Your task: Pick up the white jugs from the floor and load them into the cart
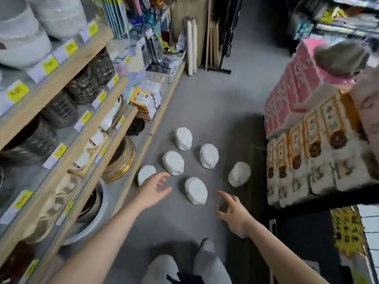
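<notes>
So nearest to us are our own grey-trousered legs [190, 265], standing on the grey floor [205, 103] of a shop aisle. Both our arms stretch forward and down. Our left hand [152, 191] has its grip released, fingers spread and relaxed, holding nothing, hovering just beside the near-left jug [146, 174] that sits tight against the base of the shelves [67, 111]. Our right hand [232, 214] is the same deal, grip released, fingers loosely fanned, nothing in it.

Between the two hands sits the closest white jug [195, 190], not touched by either. Off to the right, near the loaded cart [307, 203], there's another jug [239, 174]. Farther along we've got two more side by side, one on the left [173, 162] and one on the right [209, 155], and the farthest jug [183, 138] beyond those. All six are on the floor, apart from each other.

The cart on the right is stacked with pink and orange-trimmed packages [303, 128]. The shelves on the left hold baskets, bowls and yellow price tags.
</notes>
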The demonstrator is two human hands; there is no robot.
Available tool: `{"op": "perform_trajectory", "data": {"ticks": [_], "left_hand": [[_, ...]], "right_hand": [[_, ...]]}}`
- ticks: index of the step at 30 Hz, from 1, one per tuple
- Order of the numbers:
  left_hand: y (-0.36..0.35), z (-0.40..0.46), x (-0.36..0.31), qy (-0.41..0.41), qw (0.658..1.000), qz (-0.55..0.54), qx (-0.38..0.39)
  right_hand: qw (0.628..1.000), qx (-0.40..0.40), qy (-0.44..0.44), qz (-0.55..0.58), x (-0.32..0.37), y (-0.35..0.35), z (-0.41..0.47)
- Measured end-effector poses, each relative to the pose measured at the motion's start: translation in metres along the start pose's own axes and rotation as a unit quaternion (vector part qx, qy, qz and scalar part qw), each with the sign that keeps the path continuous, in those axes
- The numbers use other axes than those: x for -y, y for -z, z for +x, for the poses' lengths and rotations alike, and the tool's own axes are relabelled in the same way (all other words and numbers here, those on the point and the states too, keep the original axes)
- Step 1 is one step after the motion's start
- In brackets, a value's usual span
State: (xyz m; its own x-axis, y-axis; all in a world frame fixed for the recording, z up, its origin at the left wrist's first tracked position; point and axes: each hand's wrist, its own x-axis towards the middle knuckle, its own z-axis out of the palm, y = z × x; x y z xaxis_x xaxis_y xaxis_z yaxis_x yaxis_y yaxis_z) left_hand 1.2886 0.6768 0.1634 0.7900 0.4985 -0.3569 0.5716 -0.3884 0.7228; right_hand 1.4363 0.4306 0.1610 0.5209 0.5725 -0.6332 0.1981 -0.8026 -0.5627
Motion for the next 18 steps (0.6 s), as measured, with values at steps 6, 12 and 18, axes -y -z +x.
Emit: {"op": "perform_trajectory", "data": {"ticks": [6, 12, 18], "left_hand": [[-0.089, 0.112, 0.091, -0.031, 0.996, 0.076, 0.033], [-0.216, 0.245, 0.228, -0.127, 0.949, 0.258, 0.13], [-0.32, 0.363, 0.318, -0.253, 0.9, 0.332, 0.125]], "right_hand": [[0.999, 0.008, 0.004, -0.048, -0.072, -0.041, 0.155], [0.989, -0.03, 0.029, -0.141, -0.179, -0.136, 0.317], [0.972, -0.084, 0.116, -0.184, -0.265, -0.208, 0.432]]}}
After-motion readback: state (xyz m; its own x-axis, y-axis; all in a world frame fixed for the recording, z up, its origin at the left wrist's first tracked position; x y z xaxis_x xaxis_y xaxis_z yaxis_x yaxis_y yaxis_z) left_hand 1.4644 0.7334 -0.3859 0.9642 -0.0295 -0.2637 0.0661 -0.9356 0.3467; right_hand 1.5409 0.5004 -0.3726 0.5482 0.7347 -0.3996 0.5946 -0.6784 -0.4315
